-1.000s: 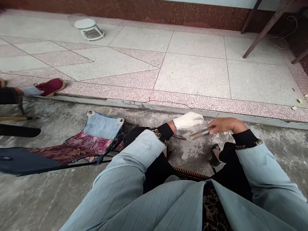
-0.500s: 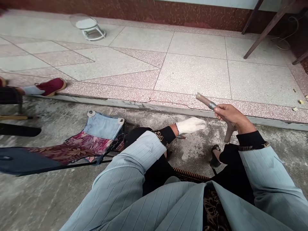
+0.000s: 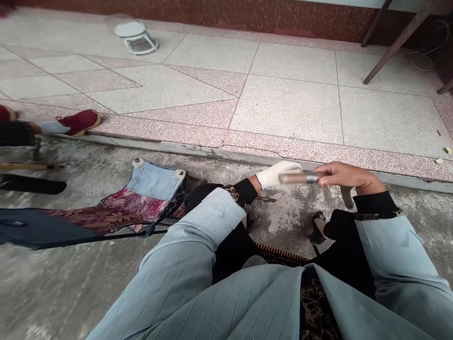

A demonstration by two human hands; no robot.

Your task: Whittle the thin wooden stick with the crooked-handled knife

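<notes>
My right hand [image 3: 348, 174], bare, grips a forked wooden stick [image 3: 295, 178] whose left arm is smeared by motion. A coil of silvery wire [image 3: 311, 178] wraps the stick beside my fingertips. The stick's other arm [image 3: 347, 196] hangs below my palm. My left hand [image 3: 278, 174], in a white knitted glove, is closed just behind the stick's left end. The thin wire it holds cannot be made out now; half a second ago it showed between glove and stick. Below the glove shows a thin brown rod [image 3: 268, 199] with wire wound on it, partly hidden by my sleeve.
A folding chair [image 3: 134, 198] with floral and denim cloth stands at my left. Ahead, a concrete step [image 3: 198, 150] leads up to a tiled floor with a white stool [image 3: 136, 35]. Another person's red shoe [image 3: 81, 122] is at left. Dark wooden legs [image 3: 396, 45] stand at upper right.
My right hand raised the forked stick and tilted it upward, then swung its left end back down toward the glove. My left hand has shifted only slightly. The view has tipped a little.
</notes>
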